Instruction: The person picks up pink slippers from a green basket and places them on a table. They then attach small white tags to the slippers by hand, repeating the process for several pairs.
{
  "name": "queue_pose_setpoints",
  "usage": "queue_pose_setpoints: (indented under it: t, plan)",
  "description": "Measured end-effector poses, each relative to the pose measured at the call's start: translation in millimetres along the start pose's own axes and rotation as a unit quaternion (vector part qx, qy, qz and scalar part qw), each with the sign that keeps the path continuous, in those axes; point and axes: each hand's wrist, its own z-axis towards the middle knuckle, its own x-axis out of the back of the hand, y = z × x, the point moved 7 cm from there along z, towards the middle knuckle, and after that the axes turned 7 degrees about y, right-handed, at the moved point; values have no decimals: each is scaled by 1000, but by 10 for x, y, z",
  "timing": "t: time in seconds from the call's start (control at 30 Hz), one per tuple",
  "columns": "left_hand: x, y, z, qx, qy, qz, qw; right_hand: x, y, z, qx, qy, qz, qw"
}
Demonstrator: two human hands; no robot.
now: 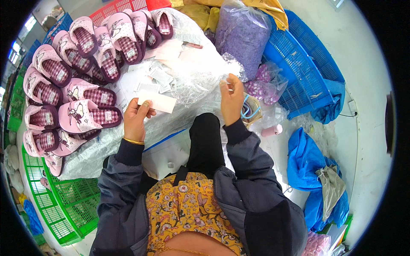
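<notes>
My left hand point(137, 117) pinches the end of a small cream-white card point(157, 101) between thumb and fingers, over the near edge of the plastic-covered table point(192, 81). My right hand point(232, 100) is raised apart from it, to the right, with thumb and fingers bent together. Something pale shows at its fingertips, too small to name. Beyond the card lie several loose white printed labels point(161, 77) and pale paper sheets point(168, 50). Pink slippers point(80, 114) with checked maroon insoles are piled along the left side of the table.
A clear bag of purple material point(243, 38) stands at the back right beside blue plastic crates point(294, 64). A pen-like item point(192, 45) lies on the table. Green crates point(81, 205) are at lower left. A blue sheet point(304, 160) and a pink roll point(272, 130) lie at right.
</notes>
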Motion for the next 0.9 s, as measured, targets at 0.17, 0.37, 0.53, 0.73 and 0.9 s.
queue_pose_setpoints:
  t: [0.17,0.37,0.53,0.73,0.9]
  plan:
    - [-219,-123,55,12,-12,-1,1000,-295,370,416,107,-48,-99,988]
    - [-133,-266,26,29,0,22,999,-858,445,702,192,-27,-137,971]
    - [-96,-303,-31,37,11,36,999,-1098,490,897,164,-11,-129,978]
    - [85,-332,11,26,19,35,999,-359,-232,285,252,-6,-53,966]
    - [-453,98,563,-28,-63,-42,997,-324,-586,-417,366,-93,-79,922]
